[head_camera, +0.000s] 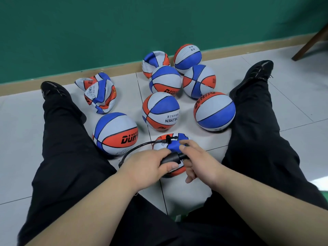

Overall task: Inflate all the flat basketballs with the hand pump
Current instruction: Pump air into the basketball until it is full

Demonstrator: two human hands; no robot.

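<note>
Pump (170, 158) gripped at both ends: my left hand (147, 166) curls round its barrel, my right hand (197, 161) curls round the handle, just above the half-flat ball (174, 145) on the floor (188, 192) between my legs.

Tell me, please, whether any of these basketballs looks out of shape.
Yes: the crumpled basketballs near the left shoe and the caved-in basketball by the baseboard are collapsed, apparently just deflated.

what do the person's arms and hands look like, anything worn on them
Both forearms are bare as far as the picture shows, with no sleeves in view. The left hand and right hand have no gloves, rings, watch or wristbands.
</note>
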